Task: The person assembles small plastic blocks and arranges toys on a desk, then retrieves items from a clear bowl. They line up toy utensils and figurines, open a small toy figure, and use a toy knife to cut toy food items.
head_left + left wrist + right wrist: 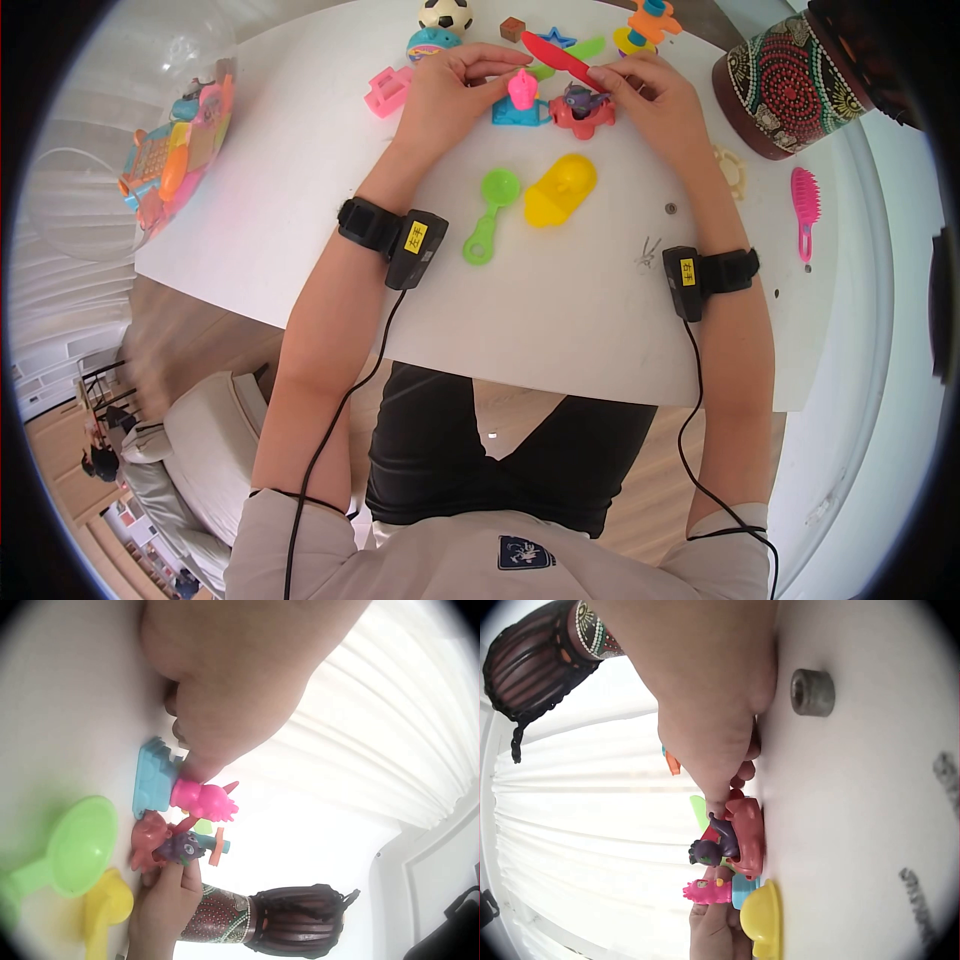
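The person's left hand sits at the far side of the white table, its fingertips curled down onto a pink figurine that stands upright on a blue toy base. In the left wrist view the fingers pinch the pink figurine from above, and the blue base lies flat on the table right under it.

The right hand is just beside it, fingers bent round a small purple figurine seated in a red toy vehicle. The right wrist view shows the fingertips closing on the purple figurine from above, with the red vehicle resting on the table.

The two toys stand side by side, almost touching, pink to the left and red to the right, each directly below its own hand's fingertips. A red toy knife lies slanted across the gap just beyond both hands; whether either hand touches it cannot be told.

Nearer the person lie a green toy spoon, its handle pointing toward the body, and a yellow toy mould beside it. A patterned drum stands at the right, a pink hairbrush near the table's right edge, and a small football at the far edge.
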`<control>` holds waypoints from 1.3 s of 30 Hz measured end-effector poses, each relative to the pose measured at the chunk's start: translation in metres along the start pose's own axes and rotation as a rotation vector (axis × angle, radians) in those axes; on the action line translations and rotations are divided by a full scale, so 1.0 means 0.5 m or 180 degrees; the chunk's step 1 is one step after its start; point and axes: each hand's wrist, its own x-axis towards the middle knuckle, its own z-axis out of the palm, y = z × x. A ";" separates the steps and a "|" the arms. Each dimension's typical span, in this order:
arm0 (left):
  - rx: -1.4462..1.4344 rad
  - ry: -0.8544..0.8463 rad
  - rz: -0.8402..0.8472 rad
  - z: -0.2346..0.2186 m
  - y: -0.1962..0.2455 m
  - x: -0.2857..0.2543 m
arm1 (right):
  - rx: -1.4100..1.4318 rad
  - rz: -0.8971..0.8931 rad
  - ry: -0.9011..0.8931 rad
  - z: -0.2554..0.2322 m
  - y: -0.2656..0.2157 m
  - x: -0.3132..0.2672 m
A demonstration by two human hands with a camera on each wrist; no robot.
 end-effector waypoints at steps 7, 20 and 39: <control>-0.0019 0.0059 0.0021 0.001 0.000 0.001 | 0.0010 0.0070 0.0233 0.001 -0.010 0.000; 0.0020 -0.0019 -0.0035 -0.003 -0.003 0.004 | 0.0085 -0.0100 0.0045 0.000 -0.007 0.003; 0.0073 0.0121 -0.0074 -0.001 -0.009 0.004 | 0.0086 0.0260 0.0102 -0.001 -0.026 -0.004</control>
